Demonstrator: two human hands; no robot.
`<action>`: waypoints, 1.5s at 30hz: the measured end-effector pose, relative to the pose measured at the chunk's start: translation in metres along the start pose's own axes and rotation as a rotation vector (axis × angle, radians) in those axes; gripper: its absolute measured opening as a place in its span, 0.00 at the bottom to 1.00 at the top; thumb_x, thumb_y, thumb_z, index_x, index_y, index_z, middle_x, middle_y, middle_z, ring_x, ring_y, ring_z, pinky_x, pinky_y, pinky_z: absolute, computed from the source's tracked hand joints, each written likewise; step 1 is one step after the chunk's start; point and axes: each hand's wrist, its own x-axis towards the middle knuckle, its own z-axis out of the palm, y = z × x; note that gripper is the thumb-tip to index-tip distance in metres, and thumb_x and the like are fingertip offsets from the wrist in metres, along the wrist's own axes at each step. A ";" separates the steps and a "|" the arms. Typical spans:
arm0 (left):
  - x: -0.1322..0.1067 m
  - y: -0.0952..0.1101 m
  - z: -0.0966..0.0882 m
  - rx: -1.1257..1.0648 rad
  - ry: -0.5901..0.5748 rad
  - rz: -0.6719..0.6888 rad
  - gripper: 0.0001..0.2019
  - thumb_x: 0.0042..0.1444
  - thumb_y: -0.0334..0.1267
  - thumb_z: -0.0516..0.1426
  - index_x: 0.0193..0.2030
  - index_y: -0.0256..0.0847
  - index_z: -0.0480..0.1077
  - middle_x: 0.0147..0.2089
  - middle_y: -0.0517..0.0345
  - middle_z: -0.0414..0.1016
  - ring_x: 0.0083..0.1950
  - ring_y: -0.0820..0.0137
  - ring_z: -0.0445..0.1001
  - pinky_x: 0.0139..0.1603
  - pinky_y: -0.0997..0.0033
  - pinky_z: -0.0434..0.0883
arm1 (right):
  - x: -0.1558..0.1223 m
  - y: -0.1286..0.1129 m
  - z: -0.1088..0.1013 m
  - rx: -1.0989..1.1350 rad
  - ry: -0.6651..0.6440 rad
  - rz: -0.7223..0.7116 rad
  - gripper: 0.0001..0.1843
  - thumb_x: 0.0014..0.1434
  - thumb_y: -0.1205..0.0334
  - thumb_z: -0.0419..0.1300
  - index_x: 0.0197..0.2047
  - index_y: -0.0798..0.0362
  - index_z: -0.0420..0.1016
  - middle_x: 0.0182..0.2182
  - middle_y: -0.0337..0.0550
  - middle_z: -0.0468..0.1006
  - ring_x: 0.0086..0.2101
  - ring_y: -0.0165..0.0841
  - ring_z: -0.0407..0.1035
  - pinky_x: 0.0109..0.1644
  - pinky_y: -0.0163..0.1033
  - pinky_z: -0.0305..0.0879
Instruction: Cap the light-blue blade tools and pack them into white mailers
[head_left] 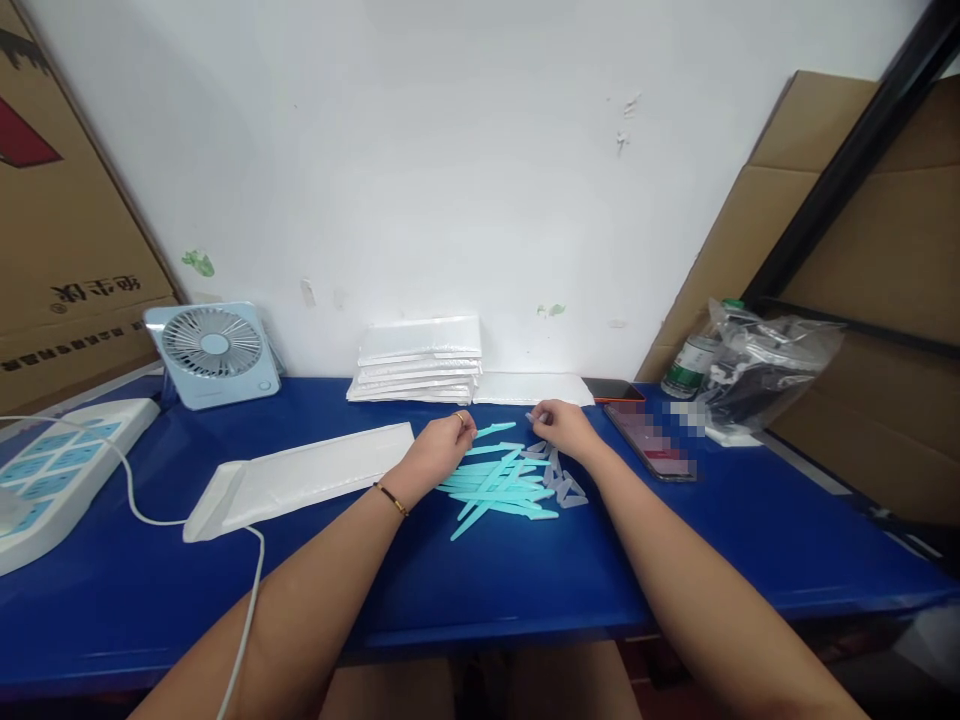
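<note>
Between thumb and fingers, my left hand (448, 445) pinches the end of a slim turquoise eyebrow razor (496, 428), whose other end points right. My right hand (559, 425), its fingertips closed, grips a small translucent plastic cap (534, 417), slightly apart from the razor. Below both hands, a loose pile of turquoise eyebrow razors (499, 485) lies crisscrossed on the blue table (510, 590). Several translucent caps (571, 492) are scattered along the pile's right side, partly under my right wrist. A white padded envelope (300, 475) lies flat to the left of my left hand.
Against the wall stands a stack of white padded envelopes (420, 360), with another envelope (532, 388) beside it. A light-blue fan (214, 350), power strip (67, 475) and white cable (251, 600) occupy the left. Phone (651, 440), bottle (688, 366) and plastic bag (772, 365) are right.
</note>
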 end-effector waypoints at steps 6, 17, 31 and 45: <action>0.006 -0.010 -0.001 0.019 0.082 0.059 0.07 0.58 0.36 0.47 0.34 0.42 0.65 0.29 0.60 0.72 0.31 0.71 0.70 0.32 0.74 0.62 | -0.011 -0.013 -0.020 0.578 -0.115 -0.105 0.17 0.54 0.52 0.58 0.41 0.55 0.75 0.27 0.41 0.75 0.28 0.31 0.68 0.35 0.37 0.64; 0.005 -0.008 -0.001 -0.007 0.061 0.071 0.07 0.58 0.37 0.47 0.33 0.42 0.64 0.28 0.62 0.70 0.29 0.72 0.68 0.30 0.74 0.61 | -0.016 -0.027 -0.013 0.532 -0.145 -0.128 0.18 0.56 0.50 0.58 0.43 0.54 0.77 0.27 0.41 0.73 0.28 0.31 0.65 0.32 0.36 0.62; 0.002 0.004 0.005 0.042 0.095 0.119 0.09 0.59 0.40 0.49 0.41 0.42 0.67 0.34 0.59 0.72 0.35 0.70 0.69 0.34 0.73 0.64 | -0.019 -0.039 -0.010 0.556 -0.212 -0.137 0.17 0.55 0.52 0.58 0.42 0.54 0.78 0.27 0.41 0.75 0.28 0.31 0.66 0.31 0.36 0.62; -0.011 0.024 0.013 0.263 -0.148 0.030 0.08 0.51 0.43 0.56 0.29 0.43 0.72 0.33 0.59 0.76 0.34 0.68 0.72 0.30 0.73 0.63 | -0.013 0.003 -0.026 0.047 -0.309 -0.104 0.07 0.45 0.62 0.64 0.30 0.53 0.77 0.31 0.42 0.73 0.29 0.30 0.65 0.33 0.34 0.60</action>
